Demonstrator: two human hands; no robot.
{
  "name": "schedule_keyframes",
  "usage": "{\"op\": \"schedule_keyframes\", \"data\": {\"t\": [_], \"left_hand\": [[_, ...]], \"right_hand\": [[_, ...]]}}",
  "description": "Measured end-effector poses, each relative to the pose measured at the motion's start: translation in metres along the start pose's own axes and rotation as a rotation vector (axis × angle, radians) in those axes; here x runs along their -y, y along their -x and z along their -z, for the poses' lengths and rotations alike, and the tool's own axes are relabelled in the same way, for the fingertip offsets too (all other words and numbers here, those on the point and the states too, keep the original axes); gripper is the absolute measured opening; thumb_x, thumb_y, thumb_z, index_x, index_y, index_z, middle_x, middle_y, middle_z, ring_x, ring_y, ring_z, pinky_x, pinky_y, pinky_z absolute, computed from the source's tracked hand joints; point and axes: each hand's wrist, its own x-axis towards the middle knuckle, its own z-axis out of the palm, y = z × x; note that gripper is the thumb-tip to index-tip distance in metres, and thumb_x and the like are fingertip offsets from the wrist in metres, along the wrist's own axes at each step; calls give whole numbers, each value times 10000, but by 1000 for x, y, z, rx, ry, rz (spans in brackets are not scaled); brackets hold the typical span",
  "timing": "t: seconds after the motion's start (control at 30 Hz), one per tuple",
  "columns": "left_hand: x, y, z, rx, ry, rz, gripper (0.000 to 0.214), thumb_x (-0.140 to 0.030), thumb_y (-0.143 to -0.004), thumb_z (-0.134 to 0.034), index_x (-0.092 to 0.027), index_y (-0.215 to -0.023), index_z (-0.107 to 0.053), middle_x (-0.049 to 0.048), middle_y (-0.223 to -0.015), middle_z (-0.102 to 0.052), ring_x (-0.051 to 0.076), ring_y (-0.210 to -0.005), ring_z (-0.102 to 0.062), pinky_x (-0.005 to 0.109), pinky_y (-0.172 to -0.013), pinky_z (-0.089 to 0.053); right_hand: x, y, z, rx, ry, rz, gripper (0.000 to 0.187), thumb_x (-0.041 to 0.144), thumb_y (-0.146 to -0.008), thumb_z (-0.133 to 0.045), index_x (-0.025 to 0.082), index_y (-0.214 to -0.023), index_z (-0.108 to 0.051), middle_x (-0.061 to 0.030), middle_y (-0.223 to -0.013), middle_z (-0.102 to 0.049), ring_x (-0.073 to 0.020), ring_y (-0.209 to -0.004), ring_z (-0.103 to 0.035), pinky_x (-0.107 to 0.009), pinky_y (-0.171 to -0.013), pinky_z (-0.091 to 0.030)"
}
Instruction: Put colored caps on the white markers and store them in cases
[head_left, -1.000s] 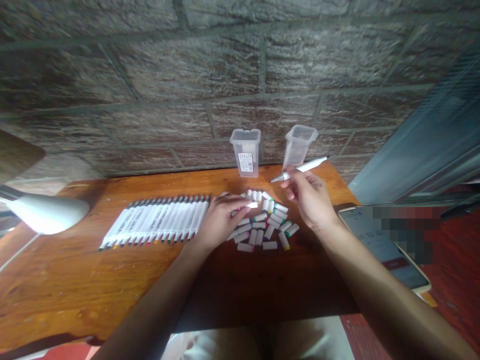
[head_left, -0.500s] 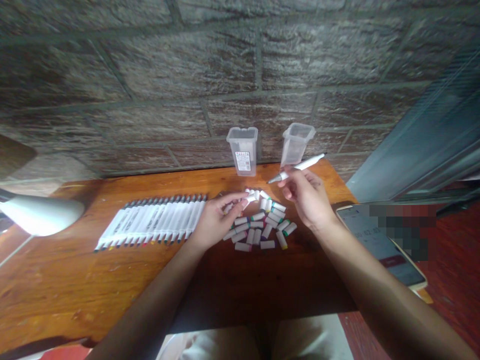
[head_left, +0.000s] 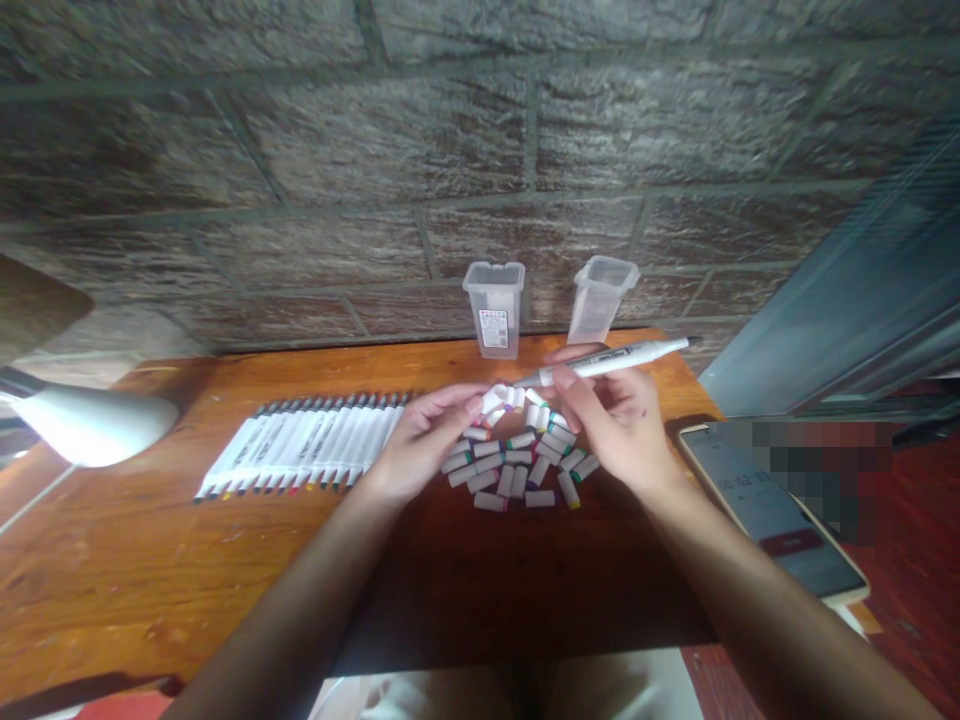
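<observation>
Between the thumb and fingers of my left hand [head_left: 431,435] is a small white marker cap [head_left: 493,399]. My right hand [head_left: 615,415] grips an uncapped white marker [head_left: 619,358], held slantwise with its grey tip end pointing left, close to the cap. Whether tip and cap touch, I cannot tell. Below and between both hands lies a loose pile of white caps [head_left: 517,456] with coloured ends. Left of my left hand, several white markers [head_left: 300,443] lie side by side in a row, their dark ends away from me.
Two clear plastic boxes, one with a label [head_left: 493,325] and one plain [head_left: 602,300], stand at the table's back edge by the brick wall [head_left: 457,130]. A phone [head_left: 772,510] lies at the right edge. A white lamp-like object [head_left: 97,425] is at far left.
My right hand has turned the marker and brought its tip left and down, near the cap in my left hand. The view has shifted slightly.
</observation>
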Motion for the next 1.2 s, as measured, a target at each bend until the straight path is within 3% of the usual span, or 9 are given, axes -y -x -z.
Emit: {"op": "schedule_keyframes", "data": {"t": [0.2, 0.37, 0.43, 0.67, 0.93, 1.07, 1.2], "left_hand": [[-6, 1, -4, -9, -10, 3, 305, -398, -823, -763, -241, -1085, -778, 57, -1099, -771, 172, -871, -708, 264, -780, -567], [-10, 1, -6, -19, -27, -9, 278, -380, -817, -771, -245, -1060, -789, 42, -1058, -780, 155, -839, -702, 244, -767, -562], [-9, 1, -5, -19, -18, 1, 286, -389, -821, -766, -249, -1069, -786, 41, -1049, -781, 153, -807, -703, 257, -761, -566], [-6, 1, -2, -34, -20, 20, 353, -444, -813, -762, -216, -1083, -781, 77, -1085, -775, 206, -904, -721, 317, -839, -569], [-7, 1, -1, -30, -16, 7, 341, -450, -832, -742, -226, -1087, -771, 57, -1048, -783, 184, -879, -719, 293, -802, -564], [-12, 0, -5, -39, -238, -78, 329, -434, -854, -716, -205, -1085, -759, 62, -1075, -777, 199, -899, -716, 304, -773, -558], [-7, -3, -7, -56, -719, -337, 197, -336, -885, -690, -209, -1019, -759, 52, -986, -781, 200, -886, -691, 337, -811, -517]], "right_hand": [[-3, 0, 3, 42, 107, 69, 127, 309, -902, -661, 200, -960, -692, 40, -614, -576, -84, -457, -438, -242, -433, -309], [-5, 3, 3, 95, 318, 224, 95, 258, -906, -655, 199, -951, -714, -58, -967, -737, -102, -569, -559, -274, -551, -457], [-6, 4, 3, 105, 382, 268, 104, 258, -908, -653, 205, -971, -716, -59, -981, -744, -119, -619, -597, -281, -593, -492], [-5, -1, 11, -147, 408, 238, 135, 290, -914, -659, 198, -984, -728, -61, -991, -740, -119, -626, -604, -269, -568, -462], [-5, -2, 8, -155, 344, 222, 87, 278, -904, -672, 197, -925, -695, -49, -938, -716, -118, -642, -622, -265, -579, -461], [-9, -5, 8, -211, 254, 150, 139, 316, -892, -683, 208, -968, -640, 10, -755, -646, -72, -449, -472, -240, -421, -346], [-13, -9, 10, -236, 193, 105, 194, 374, -883, -689, 216, -963, -610, 36, -677, -591, -68, -427, -441, -230, -395, -322]]}}
